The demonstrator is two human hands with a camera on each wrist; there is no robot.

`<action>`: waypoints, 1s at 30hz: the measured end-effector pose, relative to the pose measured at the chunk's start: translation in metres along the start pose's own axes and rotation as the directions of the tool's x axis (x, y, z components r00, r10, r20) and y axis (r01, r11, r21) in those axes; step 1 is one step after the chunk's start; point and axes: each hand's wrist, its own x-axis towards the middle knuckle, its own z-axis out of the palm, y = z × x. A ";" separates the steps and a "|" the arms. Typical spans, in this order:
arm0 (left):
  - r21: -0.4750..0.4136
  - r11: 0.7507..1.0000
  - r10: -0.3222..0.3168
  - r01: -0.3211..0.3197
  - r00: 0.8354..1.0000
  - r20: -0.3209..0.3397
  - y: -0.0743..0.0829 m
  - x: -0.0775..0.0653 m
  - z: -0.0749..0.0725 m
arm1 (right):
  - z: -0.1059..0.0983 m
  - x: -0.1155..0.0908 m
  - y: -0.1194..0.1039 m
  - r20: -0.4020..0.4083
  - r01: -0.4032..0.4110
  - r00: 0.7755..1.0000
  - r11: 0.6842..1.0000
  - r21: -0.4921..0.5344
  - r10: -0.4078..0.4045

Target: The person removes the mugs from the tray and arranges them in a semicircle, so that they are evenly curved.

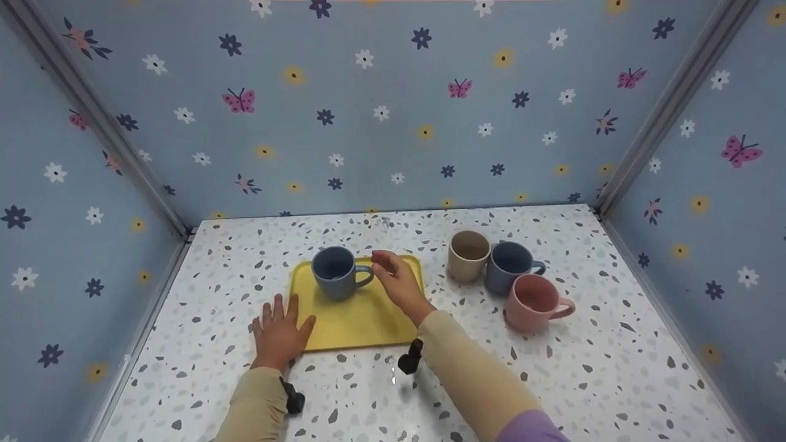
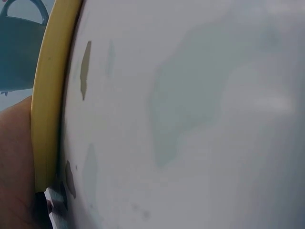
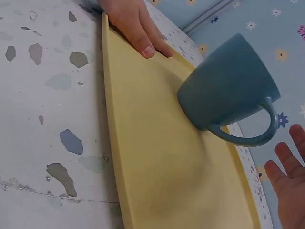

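A blue mug (image 1: 335,282) stands upright on the left part of a yellow tray (image 1: 344,328), its handle pointing right. My left hand (image 1: 279,334) lies with fingers spread at the tray's left edge, the thumb over the rim. In the right wrist view the left hand (image 3: 133,26) rests on that same corner. Just right of the mug's handle is my right hand (image 1: 398,282), fingers extended and loosely bent, holding nothing. The right wrist view shows a gap between the right hand's fingers (image 3: 288,164) and the handle (image 3: 252,138).
To the right of the tray a beige mug (image 1: 466,264), a second blue mug (image 1: 503,279) and a pink mug (image 1: 528,310) stand close together on the speckled table (image 1: 589,368). Flower-patterned panels (image 1: 393,141) rise at the back and both sides.
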 end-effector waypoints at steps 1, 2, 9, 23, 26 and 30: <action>0.000 1.000 0.000 0.000 1.000 0.001 -0.001 0.000 0.000 | 0.003 0.000 0.002 0.009 0.009 1.000 1.000 0.011 -0.009; 0.004 1.000 -0.001 0.001 1.000 0.003 -0.001 -0.001 -0.001 | 0.004 -0.003 -0.001 0.022 0.023 0.999 0.999 0.025 -0.024; 0.002 1.000 -0.002 0.002 1.000 0.014 -0.001 0.000 0.000 | 0.013 -0.001 0.013 0.050 0.039 0.998 0.999 0.013 -0.039; 0.022 1.000 0.004 -0.004 1.000 0.010 -0.003 0.001 0.003 | 0.031 -0.001 0.016 -0.049 -0.115 0.992 0.993 0.000 0.115; 0.023 1.000 0.009 -0.009 1.000 0.010 -0.002 0.002 0.004 | 0.030 -0.001 0.016 -0.063 -0.144 0.988 0.990 0.005 0.144; 0.023 1.000 0.005 -0.005 1.000 0.016 -0.002 0.002 0.002 | 0.029 0.000 0.014 -0.057 -0.143 0.988 0.990 0.011 0.144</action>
